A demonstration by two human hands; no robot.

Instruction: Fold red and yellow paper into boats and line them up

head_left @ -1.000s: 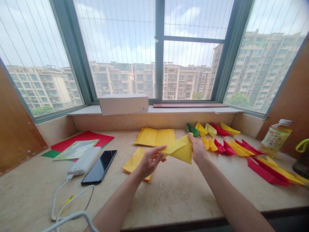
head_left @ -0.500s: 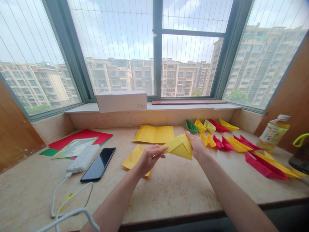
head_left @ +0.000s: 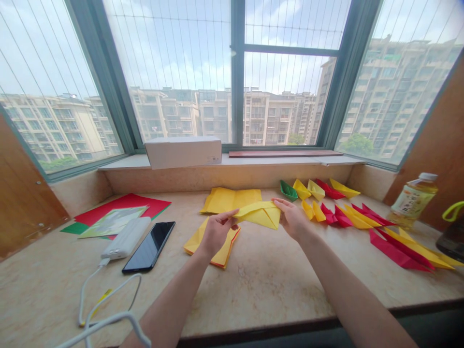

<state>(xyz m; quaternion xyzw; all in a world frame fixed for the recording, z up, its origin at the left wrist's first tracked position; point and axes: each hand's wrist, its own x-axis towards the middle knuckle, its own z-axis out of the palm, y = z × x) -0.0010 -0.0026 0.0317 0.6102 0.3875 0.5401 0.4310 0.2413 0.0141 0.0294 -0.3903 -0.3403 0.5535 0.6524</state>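
A folded piece of yellow paper (head_left: 261, 215) is held up above the table between my two hands. My left hand (head_left: 218, 231) pinches its left corner, and my right hand (head_left: 293, 217) grips its right end, thumb on the near face. The upper edge carries a folded band, with a pointed flap below it. Beneath my left hand lies a stack of folded yellow paper (head_left: 226, 249), partly covered by that hand. Behind the held piece, a creased yellow sheet (head_left: 228, 199) rests near the back wall.
Several folded paper boats (head_left: 328, 212) in green, yellow and red stand at the right, beside a drink bottle (head_left: 413, 200). At the left are red sheets (head_left: 119, 205), a white power bank (head_left: 125, 237) with a cable, and a phone (head_left: 149, 247). A white box (head_left: 183, 152) sits on the sill.
Both hands have shifted slightly left with the yellow paper and tilted it, so its folded top band now faces the camera. More of the yellow stack shows below.
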